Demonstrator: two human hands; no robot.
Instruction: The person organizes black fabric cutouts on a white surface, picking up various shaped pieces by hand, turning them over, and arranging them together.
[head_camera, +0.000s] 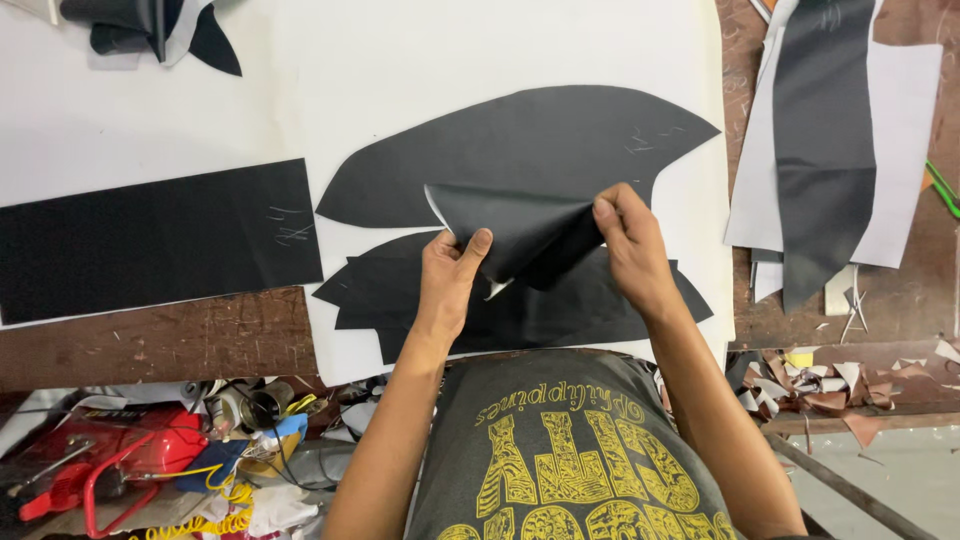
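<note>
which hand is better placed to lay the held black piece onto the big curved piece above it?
Right, probably. The right hand pinches the folded black piece at its upper edge, already over the big curved piece. The left hand grips the lower left corner, nearer the stacked pieces below.

1. Your left hand (447, 275) and right hand (628, 240) are bare: no gloves, rings or watch in view.
2. Both your forearms are uncovered, with no sleeves reaching them.
3. You wear a dark grey T-shirt (570, 450).
4. Its front carries large yellow block lettering with patterned fill, under a curved line of yellow script.
</note>
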